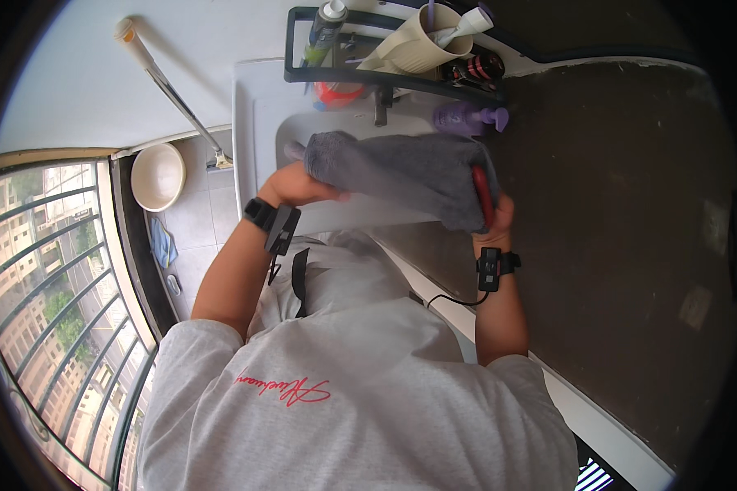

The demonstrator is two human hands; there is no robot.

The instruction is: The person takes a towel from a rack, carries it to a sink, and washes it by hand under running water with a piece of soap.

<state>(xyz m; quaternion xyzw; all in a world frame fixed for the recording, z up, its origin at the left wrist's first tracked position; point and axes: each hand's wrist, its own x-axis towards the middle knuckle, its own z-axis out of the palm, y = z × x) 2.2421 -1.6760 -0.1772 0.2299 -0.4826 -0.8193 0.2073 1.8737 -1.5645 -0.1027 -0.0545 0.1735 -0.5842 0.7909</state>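
A grey plush towel (399, 166) stretches between my two hands above the white washbasin (255, 123). At its left end, my left hand (304, 187) holds the cloth, with the fingers partly hidden under it. My right hand (499, 215) grips the other end together with a red, narrow-edged object (483, 196). The towel wraps around most of that red object, so its kind cannot be told. Past the towel, a dark faucet (381, 105) rises at the back of the basin.
A dark-framed shelf (399, 83) over the basin holds a cream cup (421, 43) and a tube (325, 34). Beside the faucet stands a purple pump bottle (467, 118). Left are a long-handled cleaning tool (175, 95), a cream plastic basin (158, 177) and a blue cloth (163, 241).
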